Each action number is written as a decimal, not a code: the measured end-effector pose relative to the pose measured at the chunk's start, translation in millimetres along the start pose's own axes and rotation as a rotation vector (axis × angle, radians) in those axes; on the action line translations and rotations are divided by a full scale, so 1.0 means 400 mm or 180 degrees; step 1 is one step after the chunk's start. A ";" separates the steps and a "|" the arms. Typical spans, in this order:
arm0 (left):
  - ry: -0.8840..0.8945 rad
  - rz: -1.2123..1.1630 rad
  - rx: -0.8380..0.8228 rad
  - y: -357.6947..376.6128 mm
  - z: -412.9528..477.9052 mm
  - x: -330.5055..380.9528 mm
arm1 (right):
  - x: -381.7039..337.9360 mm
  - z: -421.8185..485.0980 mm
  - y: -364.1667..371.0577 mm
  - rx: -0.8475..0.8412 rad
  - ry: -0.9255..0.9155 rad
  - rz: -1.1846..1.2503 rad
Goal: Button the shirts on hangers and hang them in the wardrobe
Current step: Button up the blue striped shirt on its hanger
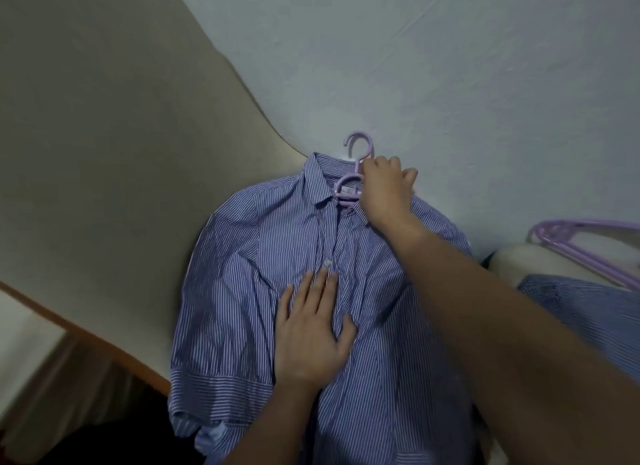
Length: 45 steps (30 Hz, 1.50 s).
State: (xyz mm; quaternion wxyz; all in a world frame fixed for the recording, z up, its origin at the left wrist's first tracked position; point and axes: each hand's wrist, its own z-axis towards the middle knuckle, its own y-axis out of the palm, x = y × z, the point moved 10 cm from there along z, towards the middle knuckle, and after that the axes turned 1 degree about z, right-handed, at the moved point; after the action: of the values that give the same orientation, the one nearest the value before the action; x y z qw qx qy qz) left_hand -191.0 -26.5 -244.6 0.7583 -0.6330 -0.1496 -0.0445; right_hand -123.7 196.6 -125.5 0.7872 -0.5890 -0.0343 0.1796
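Observation:
A blue-and-white striped shirt (249, 277) lies face up on a pale bed sheet (415, 66), with a lilac hanger (358, 146) inside its collar and the hook sticking out past the collar. A white button (328, 263) shows closed on the placket. My left hand (313, 329) rests flat on the shirt's chest, fingers straight, just below that button. My right hand (386, 187) grips the hanger's neck at the collar.
The beige headboard (104, 135) curves along the left, with a wooden edge (86, 333) below it. At the right lie another striped shirt (588, 309), a pale pillow (519, 260) and spare lilac hangers (585, 236).

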 end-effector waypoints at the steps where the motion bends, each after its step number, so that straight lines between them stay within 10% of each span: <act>1: -0.0006 -0.0003 -0.0006 0.002 0.000 0.000 | -0.004 0.000 0.000 -0.0001 0.0004 0.0032; 20: 0.0485 -0.0428 -0.0128 -0.087 -0.036 0.037 | -0.086 -0.023 -0.452 0.1300 -0.0210 0.0649; 31: 0.0047 -0.1362 0.2400 -0.791 -0.064 0.083 | -0.180 -0.219 -0.952 0.2454 -0.0630 0.0344; 45: 0.0267 -0.0282 0.3079 -1.188 -0.154 0.258 | -0.212 -0.502 -1.187 0.3292 -0.0932 -0.0191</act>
State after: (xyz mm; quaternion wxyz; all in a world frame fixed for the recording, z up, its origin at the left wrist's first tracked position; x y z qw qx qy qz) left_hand -204.3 -166.2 225.1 0.9682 -0.1988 -0.1492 -0.0275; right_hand -34.4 -129.2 273.1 0.9663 -0.0920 -0.0676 0.2308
